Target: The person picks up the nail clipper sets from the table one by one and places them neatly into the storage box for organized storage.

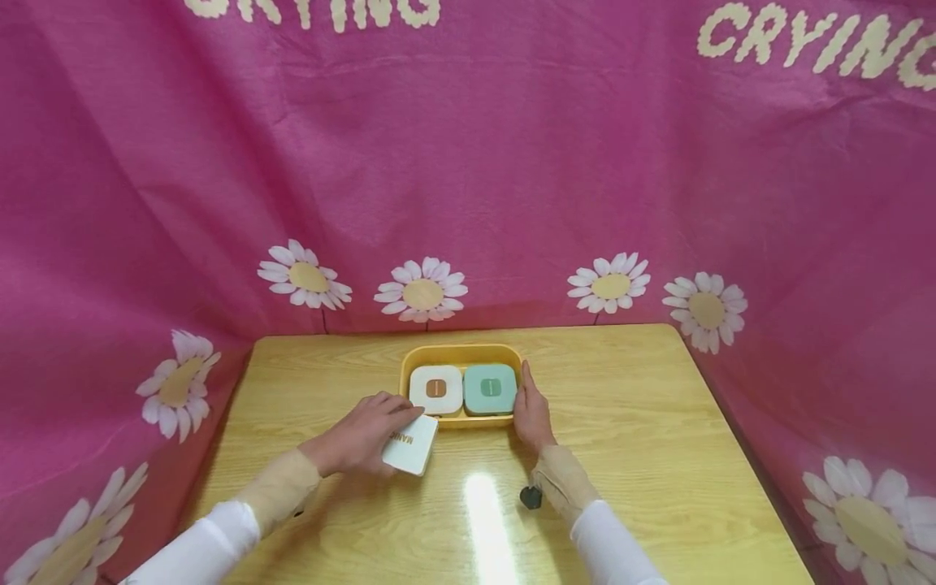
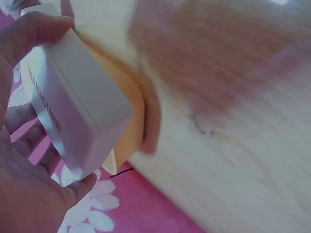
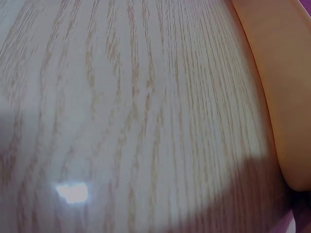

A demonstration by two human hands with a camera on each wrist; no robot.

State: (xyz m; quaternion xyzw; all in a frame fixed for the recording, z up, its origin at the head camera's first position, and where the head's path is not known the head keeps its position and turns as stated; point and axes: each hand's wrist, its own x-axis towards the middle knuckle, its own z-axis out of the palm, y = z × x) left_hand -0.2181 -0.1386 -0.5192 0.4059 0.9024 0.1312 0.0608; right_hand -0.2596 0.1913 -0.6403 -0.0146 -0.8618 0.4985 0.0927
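Note:
My left hand (image 1: pixel 360 436) holds a white box marked "MANICURE" (image 1: pixel 411 445) just outside the near-left corner of a yellow tray (image 1: pixel 462 353). In the left wrist view, the thumb lies over one end of the white box (image 2: pixel 80 107) and the fingers are along the lettered side. Inside the tray, a white case with a brown square (image 1: pixel 449 403) sits left of a mint-green case (image 1: pixel 504 402). Against the tray's right wall rests my right hand (image 1: pixel 534 416), its fingers extended. The right wrist view catches the tray's outer wall (image 3: pixel 284 82) but no hand.
The tray stands near the back middle of a wooden table (image 1: pixel 621 455). A pink cloth (image 1: pixel 512 162) with daisies and lettering hangs around the back and sides. A small dark object (image 1: pixel 530 497) shows at my right wrist.

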